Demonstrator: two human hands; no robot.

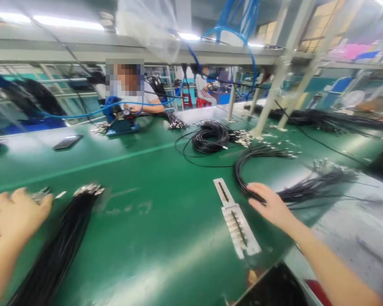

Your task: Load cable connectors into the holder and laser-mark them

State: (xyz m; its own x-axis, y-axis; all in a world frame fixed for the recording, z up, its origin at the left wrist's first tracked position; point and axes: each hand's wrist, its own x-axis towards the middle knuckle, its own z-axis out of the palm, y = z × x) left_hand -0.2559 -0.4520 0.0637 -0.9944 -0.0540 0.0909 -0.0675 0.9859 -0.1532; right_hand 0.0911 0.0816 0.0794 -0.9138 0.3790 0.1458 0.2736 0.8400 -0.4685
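Note:
On the right, my right hand (272, 208) has its thumb and fingers around a curved bundle of black cables (241, 170) with metal ends. At the far left, my left hand (17, 216) is spread out flat, its fingers beside some small shiny metal ends (42, 194); what lies beneath the palm is hidden. Between the hands, a long bundle of black cables (67, 231) with silvery tips slants across the green tabletop. A pale metal fixture (239, 227) with a slotted strip lies just left of my right hand.
A coiled cable bundle (210, 136) lies farther back. Across the table, a person sits behind a blue machine (119, 117). A phone (68, 142) rests at the back left. White posts (274, 85) rise from the table, and a dark box-like object (274, 289) is at the near edge.

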